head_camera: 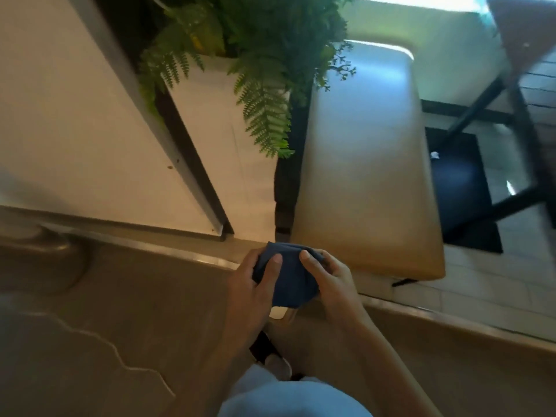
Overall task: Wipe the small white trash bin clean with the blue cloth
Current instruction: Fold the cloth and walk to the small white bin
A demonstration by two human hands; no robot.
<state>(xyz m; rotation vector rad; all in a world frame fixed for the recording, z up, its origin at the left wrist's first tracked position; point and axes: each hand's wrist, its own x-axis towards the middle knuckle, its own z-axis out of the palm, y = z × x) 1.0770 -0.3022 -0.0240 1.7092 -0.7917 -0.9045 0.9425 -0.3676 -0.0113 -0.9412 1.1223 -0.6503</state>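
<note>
Item: blue cloth (287,279), bunched between my left hand (255,284) and right hand (329,278), thumbs pinching it, likely folding a wiping pad. Bin unidentified.

Dim, soft-focus view; window glare upper right.

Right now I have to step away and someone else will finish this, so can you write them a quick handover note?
Left hand and right hand both grip the bunched blue cloth, held above the counter edge.
A small white patch shows just under the cloth; whether it is the trash bin cannot be told.
Done: cloth in hand.
Left: wiping the bin, no contact visible yet.
</note>
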